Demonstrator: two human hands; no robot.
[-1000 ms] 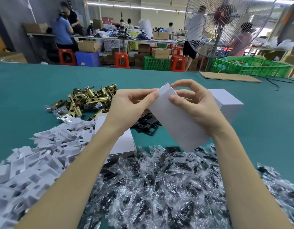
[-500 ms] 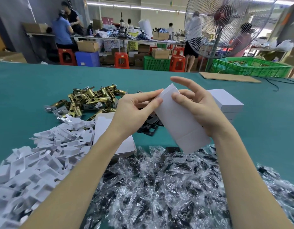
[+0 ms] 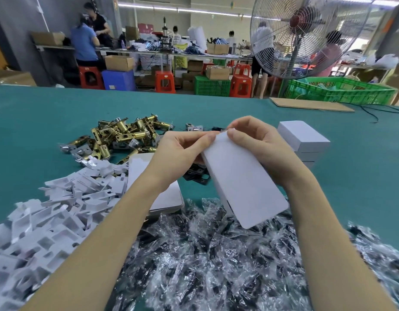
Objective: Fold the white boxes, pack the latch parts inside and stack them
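Above the table [image 3: 328,198], over the heap of bagged parts [image 3: 216,265] at the near edge: keep white box [image 3: 245,185] steady, left hand [image 3: 180,153] and right hand [image 3: 265,149] both pinching its far end, tuck flap squarely.

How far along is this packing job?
Early, it seems. Done: a few closed boxes stacked on the right. In hand: both the left hand and right hand are folding another white box. Left: piles of brass latches, bagged parts and white inserts.
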